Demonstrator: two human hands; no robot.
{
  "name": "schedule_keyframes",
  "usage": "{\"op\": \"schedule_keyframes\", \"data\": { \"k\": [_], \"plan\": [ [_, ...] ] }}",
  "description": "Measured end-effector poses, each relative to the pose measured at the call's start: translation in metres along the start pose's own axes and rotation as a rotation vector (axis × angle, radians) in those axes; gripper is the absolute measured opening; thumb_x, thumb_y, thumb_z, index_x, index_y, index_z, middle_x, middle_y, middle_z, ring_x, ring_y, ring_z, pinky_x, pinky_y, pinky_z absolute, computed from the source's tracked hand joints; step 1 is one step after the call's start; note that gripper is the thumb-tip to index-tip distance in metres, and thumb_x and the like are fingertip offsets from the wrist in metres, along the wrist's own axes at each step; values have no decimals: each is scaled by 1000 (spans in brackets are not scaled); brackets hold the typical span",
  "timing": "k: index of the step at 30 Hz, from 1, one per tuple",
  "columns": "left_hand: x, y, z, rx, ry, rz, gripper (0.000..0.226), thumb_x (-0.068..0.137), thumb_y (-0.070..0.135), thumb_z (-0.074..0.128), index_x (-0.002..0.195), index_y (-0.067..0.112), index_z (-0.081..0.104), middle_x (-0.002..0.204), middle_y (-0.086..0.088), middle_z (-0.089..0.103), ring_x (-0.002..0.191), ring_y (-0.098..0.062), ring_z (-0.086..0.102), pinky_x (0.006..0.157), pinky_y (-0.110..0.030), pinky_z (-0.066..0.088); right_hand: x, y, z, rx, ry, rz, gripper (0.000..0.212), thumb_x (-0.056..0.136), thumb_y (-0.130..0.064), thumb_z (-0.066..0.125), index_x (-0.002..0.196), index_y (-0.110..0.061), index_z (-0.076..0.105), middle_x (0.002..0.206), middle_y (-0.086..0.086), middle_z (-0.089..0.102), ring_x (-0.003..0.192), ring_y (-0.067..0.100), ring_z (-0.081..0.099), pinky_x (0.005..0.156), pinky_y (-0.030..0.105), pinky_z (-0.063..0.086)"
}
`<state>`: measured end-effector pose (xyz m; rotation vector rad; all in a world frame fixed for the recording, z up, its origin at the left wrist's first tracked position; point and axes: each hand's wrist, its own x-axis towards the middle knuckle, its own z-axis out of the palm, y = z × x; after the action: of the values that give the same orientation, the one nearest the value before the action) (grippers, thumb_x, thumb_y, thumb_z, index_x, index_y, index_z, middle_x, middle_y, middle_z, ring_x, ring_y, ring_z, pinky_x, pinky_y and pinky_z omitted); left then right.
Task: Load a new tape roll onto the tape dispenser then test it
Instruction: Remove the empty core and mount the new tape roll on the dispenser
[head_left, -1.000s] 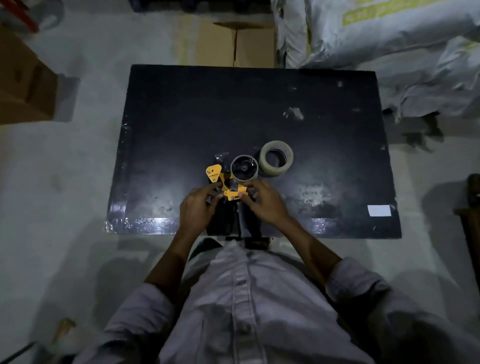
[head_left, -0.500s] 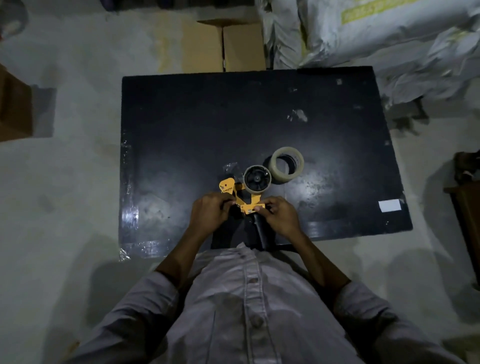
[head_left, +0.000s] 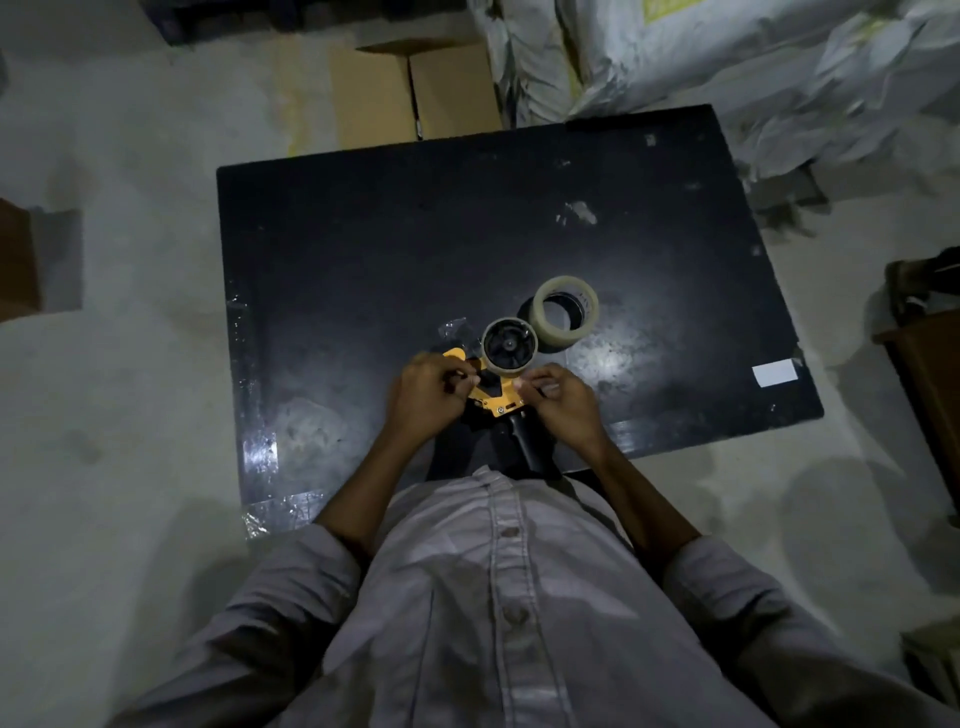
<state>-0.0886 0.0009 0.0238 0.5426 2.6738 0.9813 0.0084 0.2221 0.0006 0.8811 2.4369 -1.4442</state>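
A yellow and black tape dispenser (head_left: 496, 400) lies near the front edge of the black table (head_left: 363, 249). Its black handle points toward me and a roll sits on its round hub (head_left: 508, 345). My left hand (head_left: 426, 397) grips the yellow frame on the left side, covering most of the front plate. My right hand (head_left: 563, 402) pinches at the frame's right side; whether tape is between the fingers cannot be told. A second tape roll (head_left: 566, 309), pale and translucent, lies flat on the table just right of and behind the hub, untouched.
A crumpled bit of clear film (head_left: 457, 332) lies left of the hub. A white label (head_left: 775, 373) sits near the table's right edge. Cardboard boxes (head_left: 415, 93) and white sacks (head_left: 727, 67) stand behind the table. A brown piece of furniture (head_left: 930, 384) is at the right.
The view has shifted, so the table sits lower and tilted in frame. Both hands stay on the dispenser; the left hand now covers more of the yellow front plate.
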Motion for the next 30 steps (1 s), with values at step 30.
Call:
{"op": "schedule_keyframes", "data": {
  "k": [30],
  "plan": [
    [110, -23, 33, -176, -603, -227, 51, 84, 67, 73, 103, 21, 85, 91, -2, 84, 91, -26, 81, 94, -55, 66, 63, -7, 20, 683, 14, 376, 44, 94, -25, 95, 127, 1, 79, 112, 15, 88, 107, 30, 86, 102, 48, 69]
  ]
}}
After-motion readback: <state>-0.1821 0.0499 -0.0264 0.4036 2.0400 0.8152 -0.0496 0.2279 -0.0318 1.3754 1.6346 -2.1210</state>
